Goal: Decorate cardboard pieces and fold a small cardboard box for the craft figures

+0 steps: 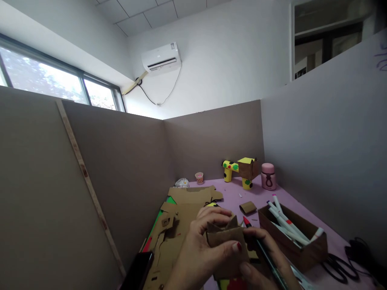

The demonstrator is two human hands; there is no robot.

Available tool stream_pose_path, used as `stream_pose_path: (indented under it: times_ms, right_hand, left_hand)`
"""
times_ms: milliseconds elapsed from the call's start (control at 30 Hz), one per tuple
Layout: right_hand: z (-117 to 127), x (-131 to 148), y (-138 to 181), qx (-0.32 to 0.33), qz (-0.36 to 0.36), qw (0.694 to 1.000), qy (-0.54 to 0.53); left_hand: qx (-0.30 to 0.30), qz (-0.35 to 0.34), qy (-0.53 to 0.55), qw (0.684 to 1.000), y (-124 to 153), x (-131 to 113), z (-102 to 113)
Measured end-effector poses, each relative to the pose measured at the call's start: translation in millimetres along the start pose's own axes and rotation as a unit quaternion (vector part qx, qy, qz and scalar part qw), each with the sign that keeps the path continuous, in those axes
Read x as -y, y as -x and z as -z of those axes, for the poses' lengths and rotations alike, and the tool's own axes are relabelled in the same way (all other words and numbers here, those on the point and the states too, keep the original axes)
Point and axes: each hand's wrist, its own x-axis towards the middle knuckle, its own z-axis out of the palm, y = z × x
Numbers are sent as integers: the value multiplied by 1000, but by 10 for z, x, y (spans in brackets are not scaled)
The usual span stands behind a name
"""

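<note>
A small folded brown cardboard piece [229,253] with pointed, ear-like corners along its top is held up in front of me. My left hand [208,241] grips it from the left, thumb across its near face and fingers behind. My right hand [269,253] is closed around a dark-barrelled pen [267,257] with a red pointed end, which lies beside the cardboard's right edge. The right thumb also presses on the cardboard's lower right. Partly hidden below my hands is something yellow and red [231,284].
Cut cardboard sheets [190,213] cover the left of the pink table [226,191]. To the right are a cardboard box [292,249] of white markers and black scissors [337,268]. Behind stand a yellow spotted cardboard animal [248,169], a pink flask [268,177] and a paper cup [199,178].
</note>
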Motion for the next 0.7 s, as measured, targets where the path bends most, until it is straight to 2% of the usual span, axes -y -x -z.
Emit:
stream_pose_path:
  times_ms: [233, 433, 567, 700]
  right_hand:
    - [14, 131, 193, 36, -5, 999, 11]
    - [31, 222, 490, 19, 38, 996, 82]
    - [21, 298, 627, 38, 40, 996, 69]
    - [95, 416, 610, -41, 27, 994, 94]
  left_hand:
    - [-12, -14, -13, 1000, 214, -172, 36]
    - [-14, -7, -1, 1000, 467, -333, 15]
    - [-21, 41, 27, 999, 604, -404, 51]
    - [-21, 123, 81, 989, 643, -398, 78]
